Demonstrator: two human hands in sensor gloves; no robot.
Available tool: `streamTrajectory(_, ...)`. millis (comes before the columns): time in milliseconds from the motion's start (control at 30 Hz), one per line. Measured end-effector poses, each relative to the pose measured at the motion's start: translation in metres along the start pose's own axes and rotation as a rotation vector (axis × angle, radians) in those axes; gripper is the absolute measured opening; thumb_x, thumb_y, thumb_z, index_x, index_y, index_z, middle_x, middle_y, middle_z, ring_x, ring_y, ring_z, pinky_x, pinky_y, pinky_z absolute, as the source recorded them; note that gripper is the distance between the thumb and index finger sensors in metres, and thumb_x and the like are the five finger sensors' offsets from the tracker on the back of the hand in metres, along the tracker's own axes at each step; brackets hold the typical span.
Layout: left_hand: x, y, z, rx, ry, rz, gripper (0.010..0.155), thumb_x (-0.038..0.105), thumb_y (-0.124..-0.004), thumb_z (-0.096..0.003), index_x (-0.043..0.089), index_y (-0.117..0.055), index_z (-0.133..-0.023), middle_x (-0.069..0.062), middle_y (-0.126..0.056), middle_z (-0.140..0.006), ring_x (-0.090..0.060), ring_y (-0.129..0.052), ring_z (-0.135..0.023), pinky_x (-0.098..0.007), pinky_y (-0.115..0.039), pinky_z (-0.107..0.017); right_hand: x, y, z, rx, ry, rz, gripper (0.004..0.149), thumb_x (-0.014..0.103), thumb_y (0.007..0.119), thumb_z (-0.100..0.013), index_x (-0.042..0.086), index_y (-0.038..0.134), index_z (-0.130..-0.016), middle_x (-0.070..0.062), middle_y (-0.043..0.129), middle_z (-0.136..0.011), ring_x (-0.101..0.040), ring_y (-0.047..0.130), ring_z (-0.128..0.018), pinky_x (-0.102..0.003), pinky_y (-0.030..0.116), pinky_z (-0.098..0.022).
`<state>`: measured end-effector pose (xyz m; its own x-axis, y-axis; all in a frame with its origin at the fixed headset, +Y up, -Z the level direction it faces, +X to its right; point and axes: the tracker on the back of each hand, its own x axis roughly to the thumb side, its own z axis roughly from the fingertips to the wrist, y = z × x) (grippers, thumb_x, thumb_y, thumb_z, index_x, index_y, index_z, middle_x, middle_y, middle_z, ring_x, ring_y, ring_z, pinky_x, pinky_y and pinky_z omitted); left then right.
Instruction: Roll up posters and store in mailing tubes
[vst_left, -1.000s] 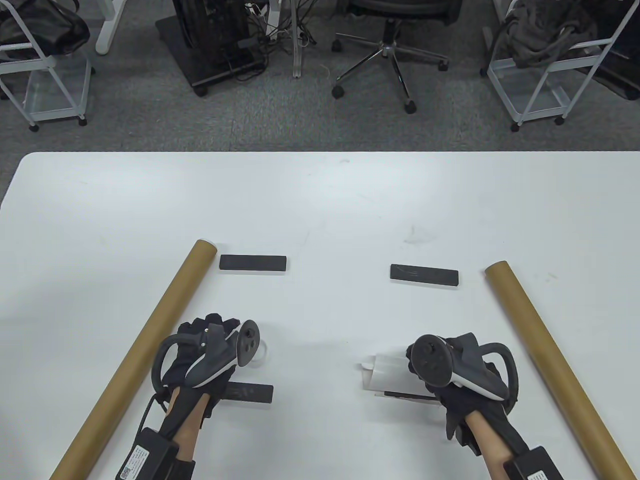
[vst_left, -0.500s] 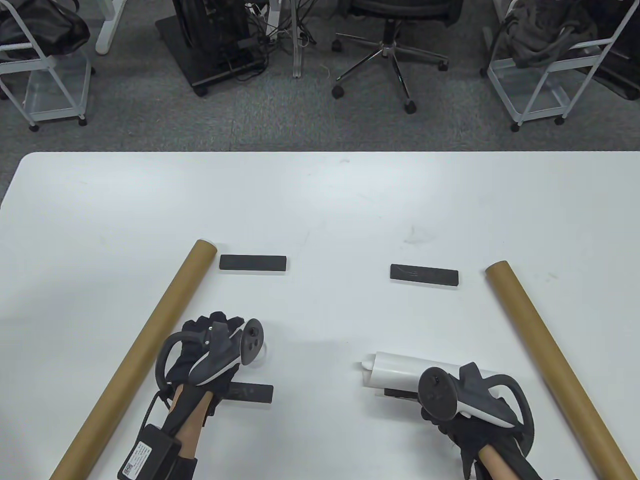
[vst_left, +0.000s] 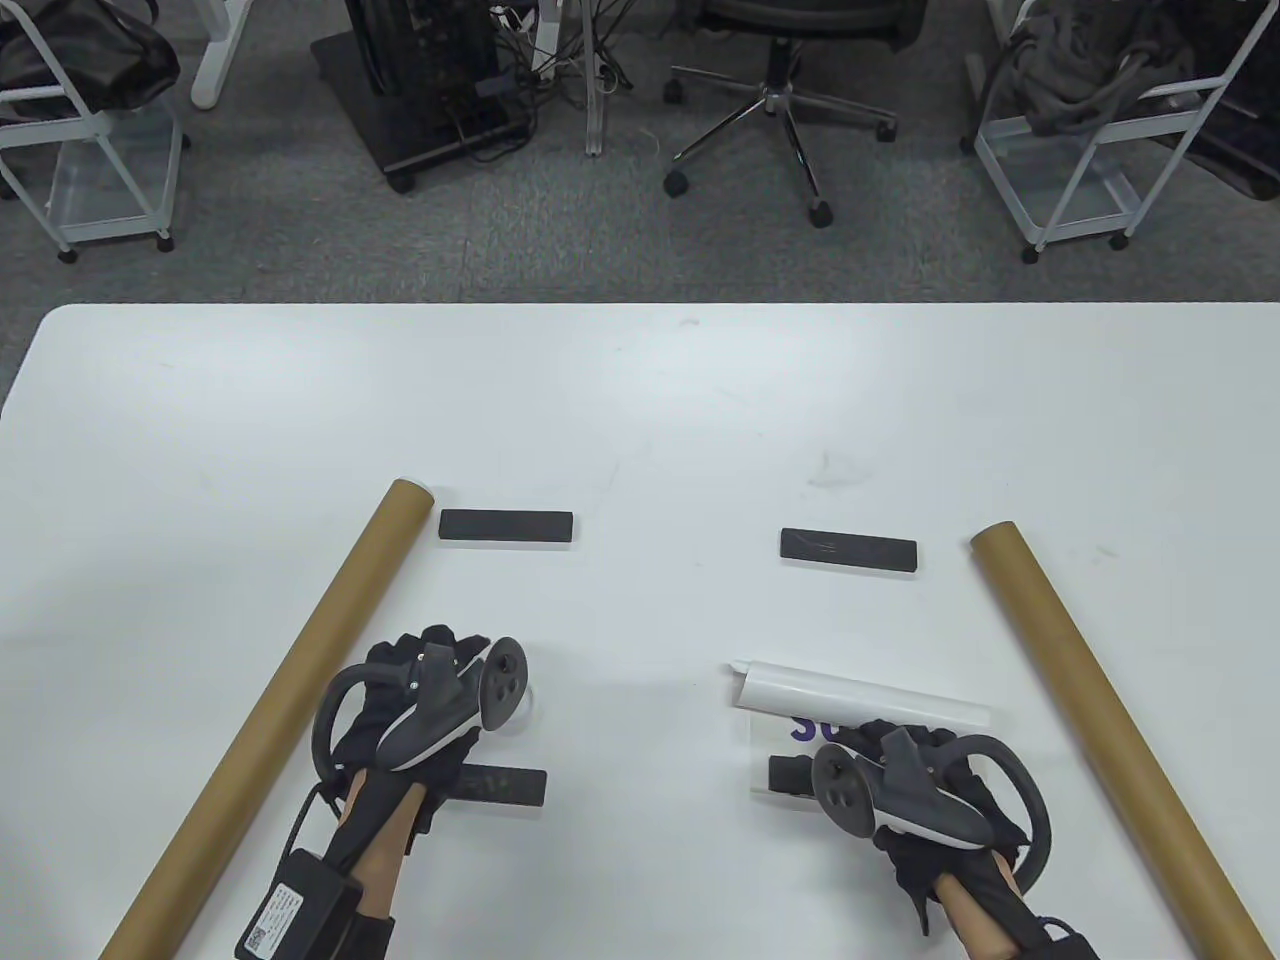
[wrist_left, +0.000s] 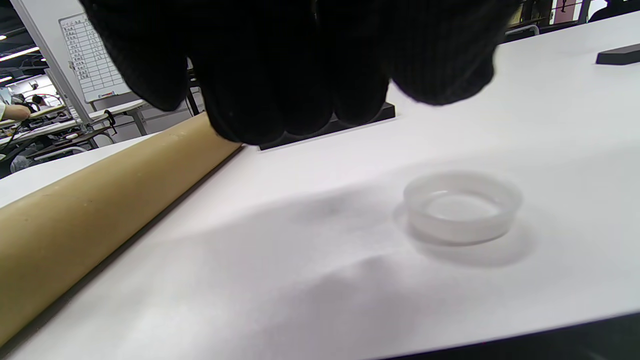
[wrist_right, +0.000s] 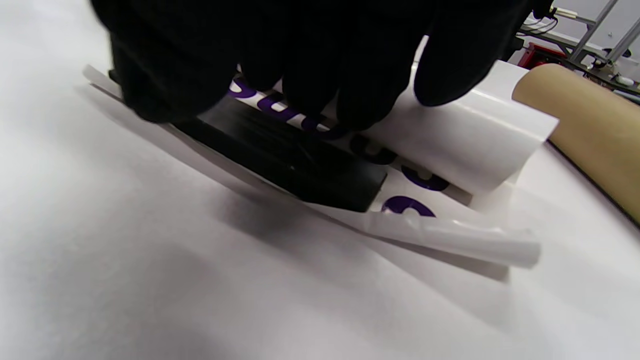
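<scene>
Table view: right hand (vst_left: 915, 790) lay on the part-rolled poster (vst_left: 860, 700), near the right mailing tube (vst_left: 1100, 720). Left hand (vst_left: 420, 700) hung by the left mailing tube (vst_left: 270, 720).

Left wrist view: fingers (wrist_left: 280, 75) loosely curled, holding nothing, above a clear cap (wrist_left: 462, 206).

Right wrist view: fingers (wrist_right: 310, 75) touched poster and black bar (wrist_right: 295, 160); grip unclear. Judged risk: the curl springing loose or creasing on the bar.

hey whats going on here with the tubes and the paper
A person in sensor gloves is working on a white poster near the table's front edge. The right hand rests its fingers on the poster, which is partly curled, purple lettering showing, with a black bar lying on it. The left hand hovers by a clear plastic cap. Two brown mailing tubes lie at the sides.
</scene>
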<state>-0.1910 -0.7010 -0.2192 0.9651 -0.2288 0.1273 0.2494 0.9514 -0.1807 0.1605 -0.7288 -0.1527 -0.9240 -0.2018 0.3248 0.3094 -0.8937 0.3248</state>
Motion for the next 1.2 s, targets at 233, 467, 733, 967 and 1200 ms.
streamTrajectory(233,-0.001,0.000,0.000,0.002,0.000,0.005,0.056,0.050,-0.075,-0.0501,0.031,-0.075,-0.103,-0.001,-0.084,-0.103,-0.029,-0.092,-0.087,-0.058,-0.070,-0.077,0.010,0.003,-0.011,-0.030,-0.027,0.015,0.064,0.041,0.079,-0.043,0.020,0.062,-0.101,-0.008,0.075,-0.104,-0.037,0.084,-0.090,-0.064,0.067,-0.068)
streamTrajectory(467,-0.001,0.000,0.000,-0.001,0.001,0.004,0.056,0.050,-0.075,-0.0501,0.031,-0.075,-0.103,-0.001,-0.084,-0.103,-0.028,-0.092,-0.087,-0.057,-0.070,-0.077,0.017,0.009,-0.016,-0.047,-0.026,0.080,0.066,0.041,0.081,-0.041,0.020,0.060,-0.100,-0.007,0.075,-0.101,-0.035,0.085,-0.087,-0.063,0.068,-0.068)
streamTrajectory(733,-0.003,-0.001,0.000,-0.003,0.002,0.008,0.056,0.050,-0.075,-0.0501,0.031,-0.075,-0.103,-0.001,-0.084,-0.102,-0.028,-0.092,-0.087,-0.057,-0.070,-0.077,0.024,0.009,-0.019,-0.069,-0.035,0.145,0.068,0.040,0.084,-0.038,0.020,0.061,-0.098,-0.006,0.078,-0.096,-0.032,0.089,-0.084,-0.061,0.071,-0.067)
streamTrajectory(967,-0.004,-0.001,0.000,-0.002,0.004,0.011,0.056,0.050,-0.075,-0.0500,0.031,-0.075,-0.103,0.000,-0.084,-0.102,-0.028,-0.092,-0.087,-0.057,-0.070,-0.077,0.024,0.008,-0.019,-0.083,-0.056,0.154,0.065,0.039,0.084,-0.040,0.019,0.063,-0.098,-0.006,0.080,-0.097,-0.031,0.090,-0.084,-0.059,0.072,-0.067)
streamTrajectory(1200,-0.004,0.000,-0.001,-0.004,0.002,0.008,0.056,0.049,-0.076,-0.0497,0.031,-0.075,-0.103,0.000,-0.085,-0.102,-0.028,-0.092,-0.087,-0.057,-0.070,-0.077,0.025,-0.002,-0.018,-0.084,-0.050,0.188,0.065,0.038,0.083,-0.040,0.018,0.064,-0.098,-0.006,0.080,-0.097,-0.031,0.090,-0.085,-0.058,0.072,-0.068)
